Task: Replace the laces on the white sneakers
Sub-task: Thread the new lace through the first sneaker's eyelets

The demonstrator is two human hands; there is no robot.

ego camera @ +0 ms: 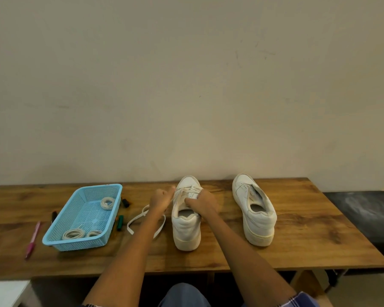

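Observation:
Two white sneakers stand on the wooden table (pixel 297 244), heels toward me. The left sneaker (pixel 186 227) still has some lace crossed near its toe. My right hand (pixel 201 203) grips its tongue and upper from above. Beside the shoe's left side, my left hand (pixel 161 198) is curled round the white lace (pixel 140 218), whose loose loop trails across the table under my forearm. The right sneaker (pixel 256 209) stands apart with no lace visible and its tongue pulled up.
A light blue plastic basket (pixel 64 240) at the left holds three coiled laces. A pink pen (pixel 32 240) lies left of it, with dark markers (pixel 119 222) along its sides. The wall runs close behind the table. A dark surface adjoins the table's right end.

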